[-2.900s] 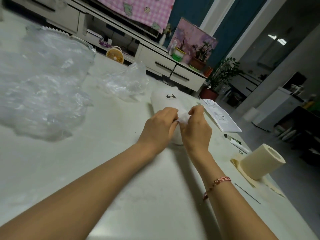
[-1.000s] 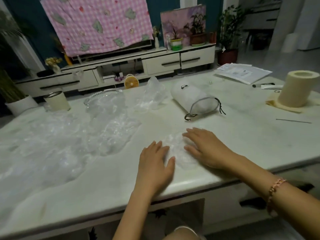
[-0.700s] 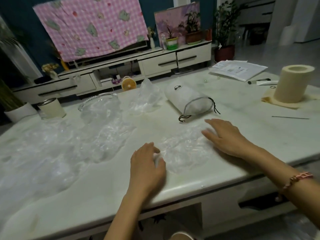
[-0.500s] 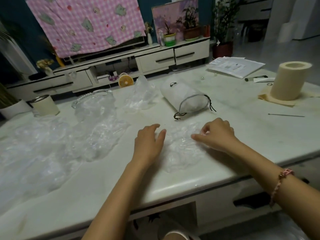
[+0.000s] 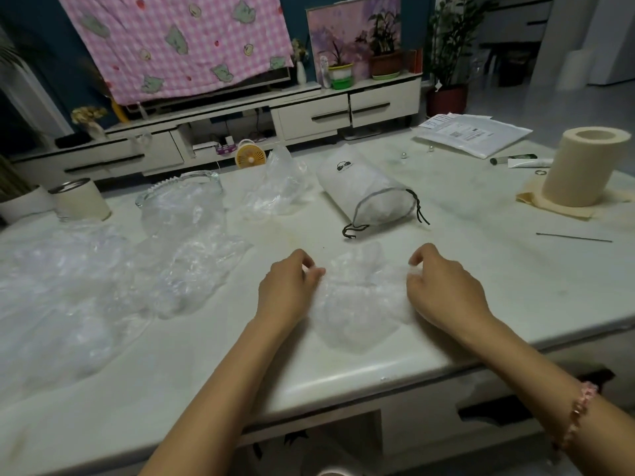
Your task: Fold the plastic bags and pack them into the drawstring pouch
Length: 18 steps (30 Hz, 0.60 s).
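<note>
Head: pouch (image 5: 364, 195) on side, mouth nearward

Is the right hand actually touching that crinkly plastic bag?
Touching: the head view shows the right hand pinching the plastic bag at its right edge, with no gap.

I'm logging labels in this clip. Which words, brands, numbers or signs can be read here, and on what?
No text here is legible.
On the drawstring pouch: a small black emblem, no letters readable.
On the printed sheets: lines of print and a code block, too small and blurred to read.
On the white tube: any print is too small to tell.
</note>
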{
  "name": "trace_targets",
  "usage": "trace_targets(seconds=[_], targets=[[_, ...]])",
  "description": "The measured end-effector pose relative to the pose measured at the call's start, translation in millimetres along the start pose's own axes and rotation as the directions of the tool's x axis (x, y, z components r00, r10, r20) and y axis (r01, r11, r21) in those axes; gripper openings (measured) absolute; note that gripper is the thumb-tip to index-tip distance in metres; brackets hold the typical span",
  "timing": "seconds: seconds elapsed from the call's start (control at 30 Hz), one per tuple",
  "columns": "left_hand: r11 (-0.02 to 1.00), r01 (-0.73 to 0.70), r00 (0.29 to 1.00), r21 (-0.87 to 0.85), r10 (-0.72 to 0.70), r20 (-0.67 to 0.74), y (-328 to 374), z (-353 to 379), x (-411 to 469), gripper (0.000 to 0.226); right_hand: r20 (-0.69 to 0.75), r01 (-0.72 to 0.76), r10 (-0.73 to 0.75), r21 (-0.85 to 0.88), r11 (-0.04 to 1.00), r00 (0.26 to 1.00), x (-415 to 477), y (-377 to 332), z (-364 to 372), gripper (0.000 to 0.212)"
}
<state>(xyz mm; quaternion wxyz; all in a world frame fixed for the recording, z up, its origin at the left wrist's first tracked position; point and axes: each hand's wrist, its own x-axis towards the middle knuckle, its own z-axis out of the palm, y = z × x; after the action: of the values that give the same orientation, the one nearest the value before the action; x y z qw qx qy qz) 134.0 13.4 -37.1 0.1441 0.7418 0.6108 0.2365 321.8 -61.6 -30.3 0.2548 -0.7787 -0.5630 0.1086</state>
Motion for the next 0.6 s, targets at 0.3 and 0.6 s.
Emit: trace_targets(seconds=[0.3,0.6], targets=[[0.987,-0.137,0.985,0.089,0.145,-0.09,41.2,-4.4,-41.5,0.036,-0.042,0.569,-0.569,0.146,0.809,0.821,19.7,-31.3,-0.2,0.028],[0.921,-0.206,0.937,0.331,0.088,0.338,7.2,10.5,-54.3,0.079,0.503,0.635,-0.467,-0.234,0.736,0.727,32.5,4.6,25.0,0.064]])
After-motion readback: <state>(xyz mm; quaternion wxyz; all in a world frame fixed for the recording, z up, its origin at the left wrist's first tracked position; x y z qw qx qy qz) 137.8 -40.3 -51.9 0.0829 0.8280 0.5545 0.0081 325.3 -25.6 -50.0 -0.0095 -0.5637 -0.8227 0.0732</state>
